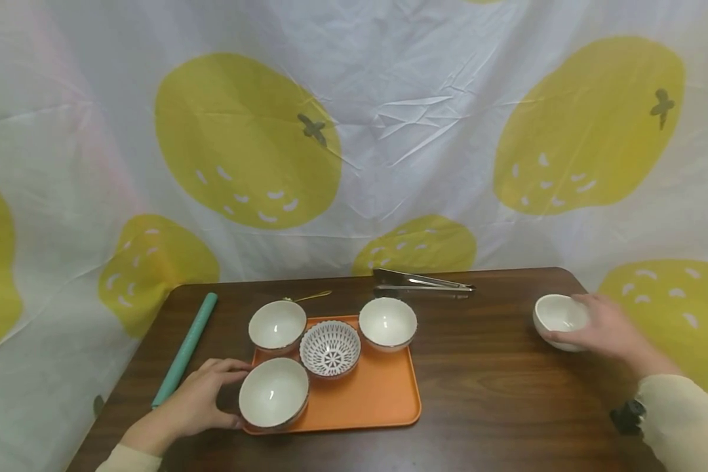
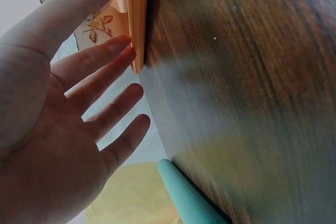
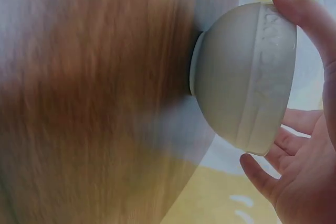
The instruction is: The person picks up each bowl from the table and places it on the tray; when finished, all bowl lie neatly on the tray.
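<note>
At the right of the table, a small white bowl (image 1: 560,313) with a raised band under its rim stands on its foot. My right hand (image 1: 608,328) spans this bowl and holds it, thumb on the rim in the right wrist view (image 3: 299,11) and fingers partly hidden behind it. My left hand (image 1: 203,396) reaches to the left side of an orange tray (image 1: 372,400), its fairly straight fingers touching the tray's edge in the left wrist view. Nearest to it on the tray is a white bowl (image 1: 273,393) with a flower motif outside.
Two more white bowls (image 1: 277,326) (image 1: 387,322) and a black-patterned bowl (image 1: 330,347) share the tray. Metal tongs (image 1: 425,282) and a thin gold-coloured stick (image 1: 313,296) lie behind it. A teal roll (image 1: 185,351) lies at the left; a fruit-print cloth (image 1: 413,144) hangs behind the table.
</note>
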